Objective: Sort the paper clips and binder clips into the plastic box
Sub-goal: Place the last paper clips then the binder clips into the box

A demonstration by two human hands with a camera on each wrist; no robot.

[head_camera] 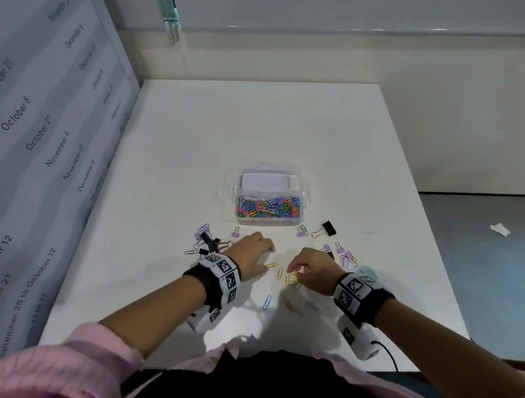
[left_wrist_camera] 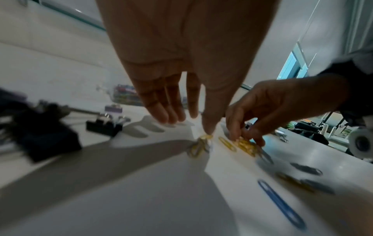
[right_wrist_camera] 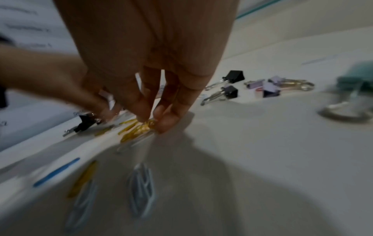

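Observation:
The clear plastic box (head_camera: pixel 305 191) stands mid-table, its near compartment full of coloured paper clips (head_camera: pixel 268 207). My left hand (head_camera: pixel 261 255) hovers with straight fingers (left_wrist_camera: pixel 161 111), and its thumb tip touches a yellow paper clip (left_wrist_camera: pixel 198 146). My right hand (head_camera: pixel 299 272) pinches a bunch of yellow paper clips (right_wrist_camera: pixel 137 128) against the table. More yellow clips (head_camera: pixel 279 273), a blue clip (head_camera: pixel 267 302) and silver clips (right_wrist_camera: pixel 142 188) lie loose nearby. Purple and black binder clips lie in a left cluster (head_camera: pixel 208 241) and a right cluster (head_camera: pixel 342 254).
A larger black binder clip (head_camera: pixel 325 229) lies right of the box. A teal binder clip (head_camera: pixel 367 270) sits by my right wrist. A wall printed with dates (head_camera: pixel 44 124) borders the table on the left. The table's right edge (head_camera: pixel 437 240) drops to the floor.

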